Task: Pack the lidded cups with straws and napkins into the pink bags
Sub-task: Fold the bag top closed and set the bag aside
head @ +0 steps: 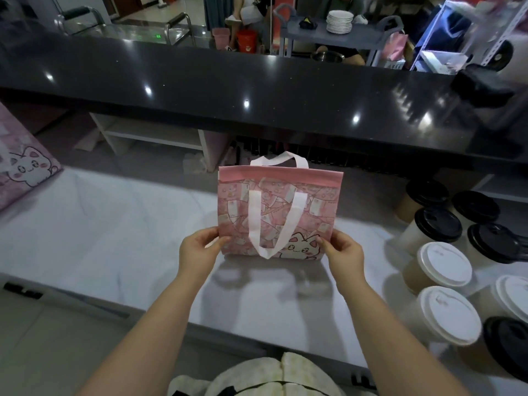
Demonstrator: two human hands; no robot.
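Cream patterned clothing (274, 375) fills the bottom edge as a person reaches both bare forearms over a white marble-look counter (114, 238). The left hand (200, 250) pinches the lower left corner of a pink bag (303, 212) between thumb and fingers, and the right hand (343, 252) grasps the lower right corner the same way. The bag is upright and flat, mouth at the top, with one pale handle (265, 224) drooping down its cat-printed front (whether its base touches the counter cannot be told). To the right, apart from the bag, paper cups stand close together, some under black lids (437, 224), some under white lids (444, 264). More pink cat-printed bags (25, 167) lie at the far left, and a glossy black bar top (228, 87) runs behind
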